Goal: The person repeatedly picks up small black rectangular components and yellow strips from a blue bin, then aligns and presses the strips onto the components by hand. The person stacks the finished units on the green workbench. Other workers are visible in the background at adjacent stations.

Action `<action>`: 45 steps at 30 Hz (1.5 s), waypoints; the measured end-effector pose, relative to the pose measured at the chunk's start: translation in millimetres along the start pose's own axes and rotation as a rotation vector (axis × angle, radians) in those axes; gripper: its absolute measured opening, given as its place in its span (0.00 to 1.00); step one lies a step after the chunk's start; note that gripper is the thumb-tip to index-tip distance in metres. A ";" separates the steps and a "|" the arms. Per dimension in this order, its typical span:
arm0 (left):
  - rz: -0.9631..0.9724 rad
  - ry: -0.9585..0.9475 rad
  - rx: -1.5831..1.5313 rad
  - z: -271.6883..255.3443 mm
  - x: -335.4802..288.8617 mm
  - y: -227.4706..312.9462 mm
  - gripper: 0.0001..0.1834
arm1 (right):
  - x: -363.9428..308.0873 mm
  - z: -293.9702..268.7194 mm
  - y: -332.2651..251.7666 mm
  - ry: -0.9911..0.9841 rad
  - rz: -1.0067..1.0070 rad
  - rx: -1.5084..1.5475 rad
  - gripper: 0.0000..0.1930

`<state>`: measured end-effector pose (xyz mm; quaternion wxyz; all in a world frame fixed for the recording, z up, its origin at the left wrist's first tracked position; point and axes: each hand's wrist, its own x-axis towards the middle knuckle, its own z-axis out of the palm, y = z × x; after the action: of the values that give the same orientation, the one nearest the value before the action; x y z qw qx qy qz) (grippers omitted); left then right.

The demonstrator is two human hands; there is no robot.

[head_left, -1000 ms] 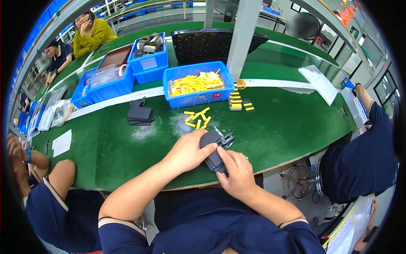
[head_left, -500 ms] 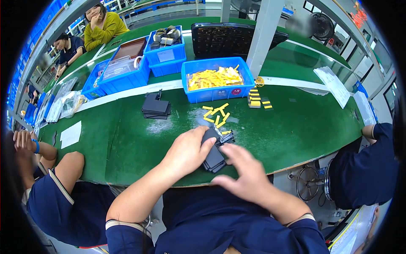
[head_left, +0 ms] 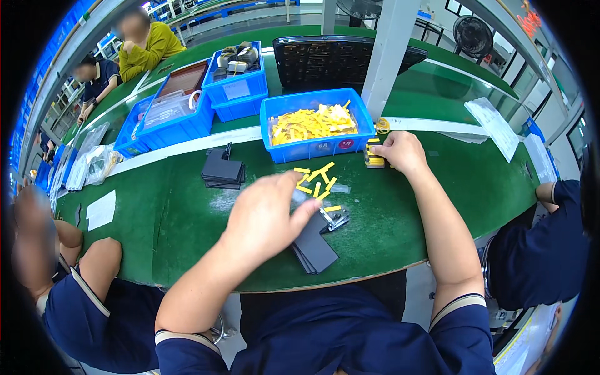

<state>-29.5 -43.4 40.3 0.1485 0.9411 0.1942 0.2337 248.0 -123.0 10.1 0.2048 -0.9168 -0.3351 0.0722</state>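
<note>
Left hand (head_left: 259, 212) parted, apparently empty, beside black plates (head_left: 316, 249) near the table's (head_left: 200, 256) edge — likely light, stiff, best gripped by the sides — right fingers (head_left: 382, 150) bunched at yellow strips (head_left: 375, 162), hold unclear.

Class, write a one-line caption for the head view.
Right hand at the yellow-striped stack, left hand by scattered yellow strips.

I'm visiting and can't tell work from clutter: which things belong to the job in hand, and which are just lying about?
Seemingly part of the job:
- loose yellow strips, by the left hand
- yellow-striped stack, at the right hand
- nearest dark flat pieces

Probably just lying about:
- white sheet, far left
- clear plastic bag
</note>
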 end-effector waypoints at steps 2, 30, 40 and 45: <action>-0.030 -0.007 -0.103 -4.8 15.3 -7.1 0.19 | 1.0 -3.8 -0.8 -0.030 0.041 0.084 0.13; -0.009 0.099 -0.479 25.3 18.4 -25.2 0.09 | -50.3 -18.7 -60.1 0.034 -0.907 0.510 0.07; -0.214 0.055 -0.797 35.3 17.4 -31.2 0.08 | -55.9 -1.1 -63.9 -0.213 -0.561 1.135 0.12; -0.277 0.072 -1.157 32.8 18.7 -33.1 0.13 | -62.9 13.9 -67.6 -0.564 -0.335 1.250 0.11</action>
<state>-7.7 -12.3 7.5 0.6595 0.6646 0.1612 0.3120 156.6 -112.2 25.9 0.6067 -0.5098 -0.4076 0.4536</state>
